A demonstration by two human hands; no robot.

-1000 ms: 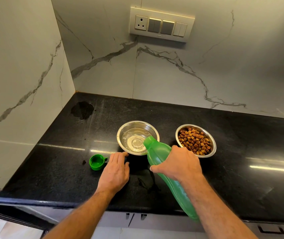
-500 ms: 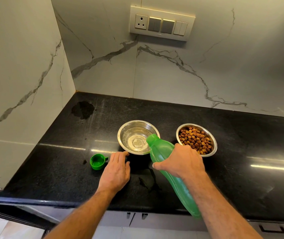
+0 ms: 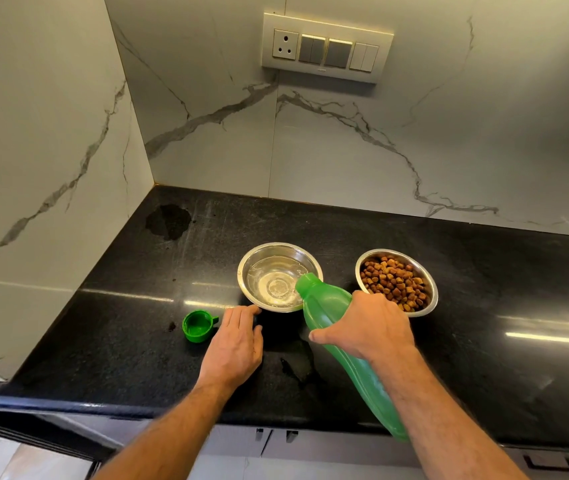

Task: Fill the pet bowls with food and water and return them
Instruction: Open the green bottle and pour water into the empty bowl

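Two steel pet bowls stand side by side on the black counter (image 3: 484,341). The left bowl (image 3: 259,254) holds clear water. The right bowl (image 3: 430,289) is full of brown kibble. My right hand (image 3: 366,327) grips a green plastic bottle (image 3: 324,306), tilted with its open mouth over the near rim of the water bowl. My left hand (image 3: 234,344) lies flat on the counter, fingers together, fingertips touching the water bowl's near-left edge. The bottle's green cap (image 3: 196,325) sits upside down on the counter, left of my left hand.
Marble walls close the counter on the left and at the back, with a switch panel (image 3: 324,46) high on the back wall. A wet patch (image 3: 169,220) marks the far left corner, and a small puddle (image 3: 297,367) lies by the front edge.
The bottle's mouth has shifted slightly right along the water bowl's rim, and the water in the bowl looks a little higher. My left hand has stayed put.
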